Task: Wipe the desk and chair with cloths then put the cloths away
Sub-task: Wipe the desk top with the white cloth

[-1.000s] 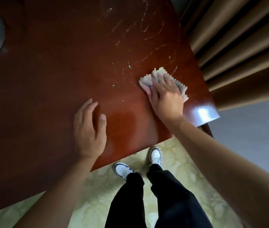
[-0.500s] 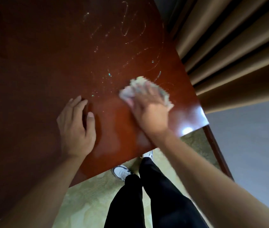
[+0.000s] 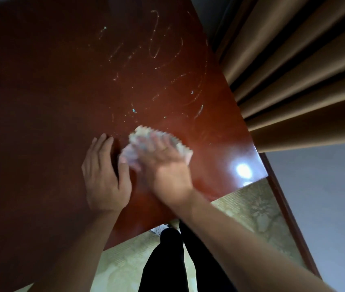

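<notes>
Two hands on glossy red-brown desk [image 3: 51, 123], right hand [image 3: 167, 167] flat, blurred, pressing cloth [image 3: 144, 140] near front-right corner, left hand [image 3: 104, 175] relaxed flat just beside, whitish smears [image 3: 154, 43] farther back, brown curtain [image 3: 304, 76] right, patterned floor [image 3: 251, 207] below

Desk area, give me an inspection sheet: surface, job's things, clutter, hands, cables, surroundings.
Surface: glossy red-brown desk, white streaks and specks on its far part.
Job's things: pale cloth flat on the desk, blurred.
Clutter: nothing seen.
Hands: right hand presses the cloth with straight fingers; left hand rests flat on the desk beside it.
Cables: nothing seen.
Surroundings: brown curtain on the right, patterned floor below.
</notes>
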